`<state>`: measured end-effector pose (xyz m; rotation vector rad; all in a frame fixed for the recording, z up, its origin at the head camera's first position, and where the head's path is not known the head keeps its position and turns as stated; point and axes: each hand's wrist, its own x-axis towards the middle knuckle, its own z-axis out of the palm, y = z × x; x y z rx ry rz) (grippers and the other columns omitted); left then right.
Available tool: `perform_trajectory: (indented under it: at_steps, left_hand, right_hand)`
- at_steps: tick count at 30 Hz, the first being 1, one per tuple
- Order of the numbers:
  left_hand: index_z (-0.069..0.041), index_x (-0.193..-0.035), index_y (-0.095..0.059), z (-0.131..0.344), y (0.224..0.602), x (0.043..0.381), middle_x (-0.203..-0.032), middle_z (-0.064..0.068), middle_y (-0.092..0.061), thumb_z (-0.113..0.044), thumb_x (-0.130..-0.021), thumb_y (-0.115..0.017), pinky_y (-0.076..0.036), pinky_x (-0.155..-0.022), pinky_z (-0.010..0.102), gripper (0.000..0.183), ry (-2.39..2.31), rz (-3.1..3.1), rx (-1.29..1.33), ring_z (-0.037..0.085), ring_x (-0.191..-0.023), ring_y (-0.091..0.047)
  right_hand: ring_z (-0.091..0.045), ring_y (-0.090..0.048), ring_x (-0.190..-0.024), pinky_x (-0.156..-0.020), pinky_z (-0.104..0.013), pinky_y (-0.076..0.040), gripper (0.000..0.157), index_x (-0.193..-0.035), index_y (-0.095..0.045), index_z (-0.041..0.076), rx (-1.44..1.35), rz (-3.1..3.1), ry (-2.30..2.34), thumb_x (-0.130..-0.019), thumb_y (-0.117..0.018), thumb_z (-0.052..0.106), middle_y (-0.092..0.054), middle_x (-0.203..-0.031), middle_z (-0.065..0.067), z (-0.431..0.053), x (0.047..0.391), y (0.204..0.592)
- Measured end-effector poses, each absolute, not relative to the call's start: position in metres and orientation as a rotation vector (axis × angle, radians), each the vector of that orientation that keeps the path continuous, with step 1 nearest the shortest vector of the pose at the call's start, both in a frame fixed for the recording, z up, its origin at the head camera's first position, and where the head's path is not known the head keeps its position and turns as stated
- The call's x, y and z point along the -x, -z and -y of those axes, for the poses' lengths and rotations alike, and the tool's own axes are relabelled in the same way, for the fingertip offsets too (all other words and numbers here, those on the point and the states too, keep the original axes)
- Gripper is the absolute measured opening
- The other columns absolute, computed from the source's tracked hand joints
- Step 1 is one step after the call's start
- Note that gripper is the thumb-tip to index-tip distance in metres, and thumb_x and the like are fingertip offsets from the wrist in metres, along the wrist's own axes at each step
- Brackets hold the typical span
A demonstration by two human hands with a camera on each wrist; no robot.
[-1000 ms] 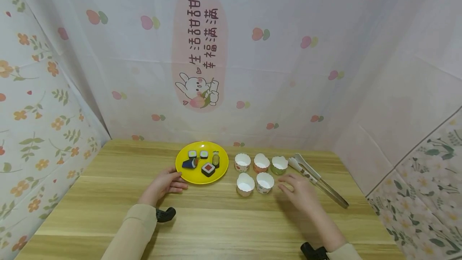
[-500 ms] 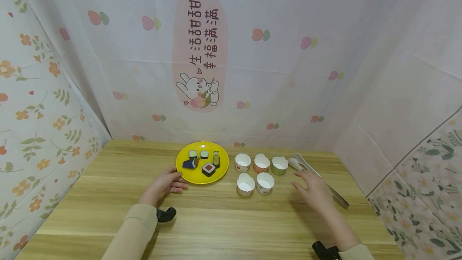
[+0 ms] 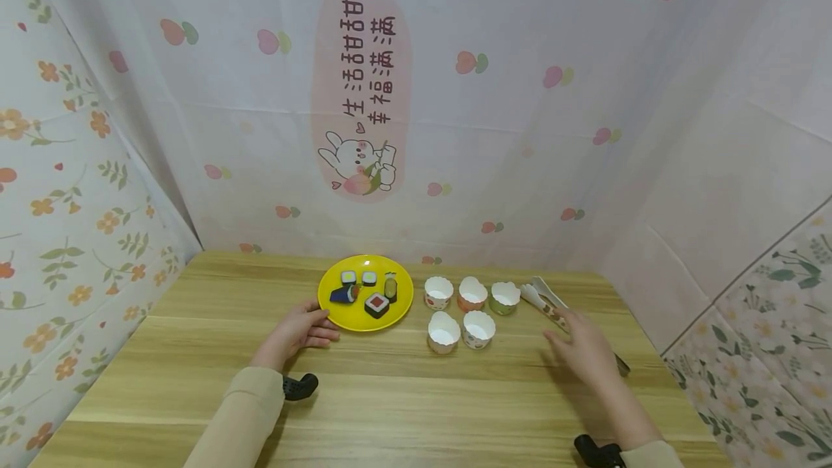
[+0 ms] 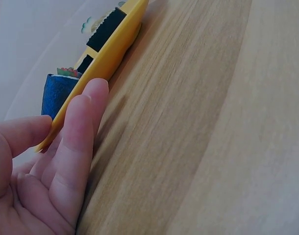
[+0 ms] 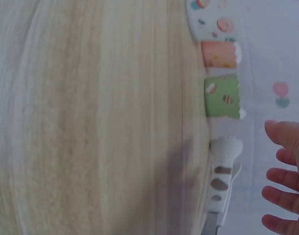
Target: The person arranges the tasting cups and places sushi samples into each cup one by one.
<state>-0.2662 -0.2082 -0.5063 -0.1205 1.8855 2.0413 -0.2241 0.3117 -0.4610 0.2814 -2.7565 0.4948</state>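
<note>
Since the earlier frames, right hand [image 3: 581, 349] has shifted right, from beside the near cups to over the tongs [image 5: 220, 176]. Left hand [image 3: 302, 331], plate and cups hold the same places. Right hand's fingers are apart, nothing in them; the right wrist view shows a gap between fingers and tongs. Left hand is clamped on the left near rim of the yellow plate [image 3: 351, 319], thumb on top, fingers beneath.

Counts: one plate, one pair of tongs, five sushi pieces, five paper cups. Sushi on plate: two small white rolls [image 3: 369, 278] at the far side, one dark blue cone [image 3: 344, 294] at left, one bigger black-edged roll [image 3: 376, 304] with red centre on the near side, one yellowish piece [image 3: 390, 287] at right. Cups right of the plate: three far, including orange cup [image 3: 472, 297] and green cup [image 3: 505, 300]; two near, including white printed cup [image 3: 478, 331].

Plate is round, glossy, far left of centre on the wooden bench [image 3: 390, 410]. Tongs lie at the right, beside the green cup: white heads, brown patches, grey metallic handles, partly hidden by the right hand.
</note>
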Motion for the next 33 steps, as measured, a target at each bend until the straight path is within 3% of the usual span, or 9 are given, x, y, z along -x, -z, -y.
perform_trajectory:
  at_steps: [10, 15, 22, 33]
  left_hand:
    - [0.007, -0.138, -0.030, 0.208, 0.504, 0.266, -0.088, 0.013, -0.068, -0.012, -0.104, -0.039, -0.058, -0.063, 0.031, 0.040, -2.027, -1.893, 0.134, 0.023, -0.075, -0.070]
    - [0.006, -0.138, -0.030, 0.207, 0.504, 0.266, -0.087, 0.013, -0.068, -0.012, -0.104, -0.038, -0.058, -0.062, 0.031, 0.039, -2.025, -1.890, 0.141, 0.024, -0.075, -0.070]
    - [0.006, -0.137, -0.030, 0.208, 0.506, 0.267, -0.086, 0.013, -0.068, -0.012, -0.104, -0.039, -0.058, -0.061, 0.031, 0.039, -2.034, -1.887, 0.139, 0.023, -0.074, -0.070]
    - [0.007, -0.137, -0.028, 0.208, 0.507, 0.265, -0.085, 0.012, -0.067, -0.012, -0.104, -0.038, -0.058, -0.061, 0.030, 0.039, -2.043, -1.876, 0.103, 0.023, -0.073, -0.070]
  right_hand:
    - [-0.050, -0.048, -0.111, -0.091, -0.063, -0.038, 0.062, -0.132, -0.048, -0.009, -0.268, 2.735, -0.523, -0.086, -0.073, 0.025, -0.051, -0.124, -0.033, -0.333, 0.234, 0.475]
    - [-0.054, -0.041, -0.118, -0.095, -0.065, -0.034, 0.073, -0.138, -0.037, -0.013, -0.193, 2.822, -0.592, -0.088, -0.071, 0.028, -0.041, -0.133, -0.037, -0.342, 0.234, 0.479]
    - [-0.055, -0.040, -0.117, -0.094, -0.066, -0.034, 0.076, -0.139, -0.033, -0.015, -0.136, 2.870, -0.631, -0.089, -0.069, 0.030, -0.039, -0.133, -0.039, -0.355, 0.235, 0.489]
    - [-0.059, -0.028, -0.123, -0.099, -0.068, -0.027, 0.088, -0.143, -0.019, -0.018, -0.029, 2.982, -0.723, -0.093, -0.061, 0.041, -0.026, -0.139, -0.043, -0.371, 0.239, 0.498]
